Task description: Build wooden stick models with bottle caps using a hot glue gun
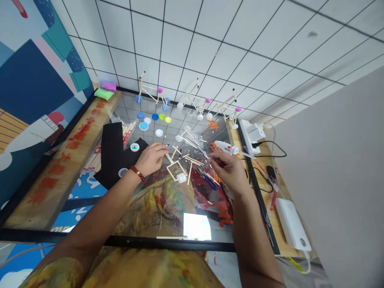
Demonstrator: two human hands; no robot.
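My left hand (151, 158), with a beaded bracelet at the wrist, is closed in a pinch. A small dark-tipped piece (167, 145) shows at its fingertips; its kind is too small to tell. My right hand (229, 166) is also pinched, at the near end of a slim silvery tool (198, 148) that looks like tweezers. Between the hands lie loose wooden sticks (194, 161) and a small stick frame (171, 173) with a white cap (181, 178) on it. A blue utility knife (207, 179) rests nearest my right hand.
Three stick models with round caps stand at the back, one with a pink disc (160, 90). Several bottle caps (144, 126) lie before them. Black sheets (112, 150) are at left. A glue gun (226, 147), power strip (250, 136) and cables line the right.
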